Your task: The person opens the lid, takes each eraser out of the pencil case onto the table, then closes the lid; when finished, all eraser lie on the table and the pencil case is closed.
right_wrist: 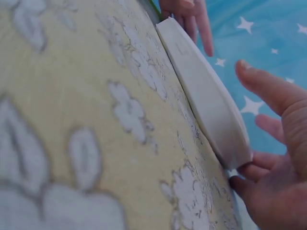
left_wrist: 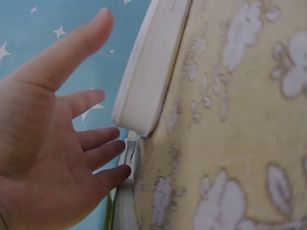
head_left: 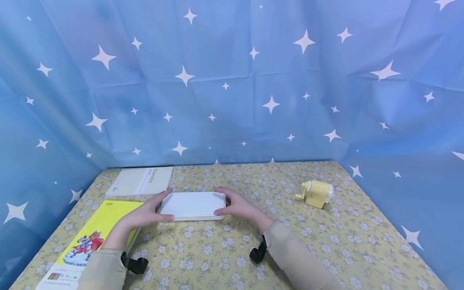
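Note:
A white, flat rectangular box (head_left: 193,206) lies on the table between my two hands. At its left end is my left hand (head_left: 148,211), thumb and fingers spread apart. The left wrist view shows the left palm (left_wrist: 53,158) facing the end of the white box (left_wrist: 151,72), the thumb held away from it. My right hand (head_left: 239,205) is at the other end, also with spread fingers. In the right wrist view, the lower fingers of the right hand (right_wrist: 278,177) are at the end of the box (right_wrist: 204,86); whether they touch it I cannot tell.
Left of the hands lies a yellow book (head_left: 90,237) with a colourful picture, partly under my left forearm. Behind it is a pale book (head_left: 141,181) marked "Gambit". A yellow crank pencil sharpener (head_left: 317,194) stands at the right. Blue starred curtain (head_left: 232,80) surrounds the flowered tablecloth (head_left: 203,257).

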A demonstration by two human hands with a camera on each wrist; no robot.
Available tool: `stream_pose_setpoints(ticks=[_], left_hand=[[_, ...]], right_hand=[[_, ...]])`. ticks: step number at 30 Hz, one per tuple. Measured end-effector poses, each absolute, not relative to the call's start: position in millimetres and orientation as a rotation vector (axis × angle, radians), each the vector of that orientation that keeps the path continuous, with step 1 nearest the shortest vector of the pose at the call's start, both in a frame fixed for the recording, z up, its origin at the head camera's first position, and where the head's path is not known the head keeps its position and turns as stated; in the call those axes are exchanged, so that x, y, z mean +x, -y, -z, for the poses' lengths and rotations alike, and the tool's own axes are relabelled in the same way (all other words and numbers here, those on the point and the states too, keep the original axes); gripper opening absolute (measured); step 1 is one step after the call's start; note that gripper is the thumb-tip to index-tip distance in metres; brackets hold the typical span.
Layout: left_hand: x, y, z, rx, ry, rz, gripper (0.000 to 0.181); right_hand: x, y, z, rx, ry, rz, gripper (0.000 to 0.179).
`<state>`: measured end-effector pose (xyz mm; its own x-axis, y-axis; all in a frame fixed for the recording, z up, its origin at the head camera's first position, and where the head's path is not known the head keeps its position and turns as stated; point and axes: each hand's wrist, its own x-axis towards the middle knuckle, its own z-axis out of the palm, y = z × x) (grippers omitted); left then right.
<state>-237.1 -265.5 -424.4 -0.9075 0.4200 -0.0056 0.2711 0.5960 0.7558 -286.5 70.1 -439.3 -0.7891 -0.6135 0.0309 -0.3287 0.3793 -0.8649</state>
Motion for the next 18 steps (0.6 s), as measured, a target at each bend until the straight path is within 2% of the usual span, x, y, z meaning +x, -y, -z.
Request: stream_pose_setpoints(ticks=[10,18], left_hand=[[-236.7,263.9,429.8,0.595,-2.666,-1.148,0.098],[-236.6,264.4,430.6,0.579,-2.663,-1.152,0.098]], right_hand=[[-290.1,-74.2,446.1,-0.866,-2.279,1.342,0.086],[-293.3,-74.9,450.0,-0.874,-2.278,1.351,0.086]])
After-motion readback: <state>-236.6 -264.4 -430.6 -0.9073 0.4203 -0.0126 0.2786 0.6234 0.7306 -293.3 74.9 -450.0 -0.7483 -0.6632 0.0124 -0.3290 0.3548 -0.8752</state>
